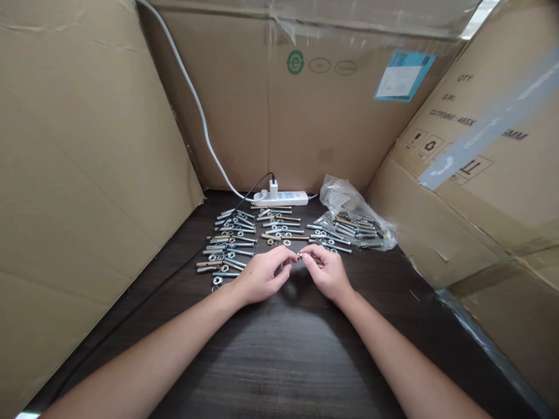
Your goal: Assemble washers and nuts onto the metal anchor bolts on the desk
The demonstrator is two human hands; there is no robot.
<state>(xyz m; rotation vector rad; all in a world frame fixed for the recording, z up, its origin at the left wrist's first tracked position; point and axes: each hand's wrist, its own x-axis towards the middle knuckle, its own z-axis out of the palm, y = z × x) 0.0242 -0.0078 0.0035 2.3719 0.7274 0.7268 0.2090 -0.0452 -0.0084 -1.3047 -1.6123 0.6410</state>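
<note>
My left hand and my right hand meet over the middle of the dark table. A bolt, mostly covered by my fingers, shows a small silvery end between the two hands. My right thumb and fingers are closed on it. The left fingertips pinch together right at its end, but whatever sits in them is hidden. Just beyond my hands lie loose bolts and metal sleeves in rows, with washers and nuts among them. Another group of bolts, sleeves and washers lies left of my left hand.
A clear plastic bag with more bolts lies at the back right. Behind the rows stands a white power strip with a charger and a black cable trailing left. Cardboard walls enclose the table.
</note>
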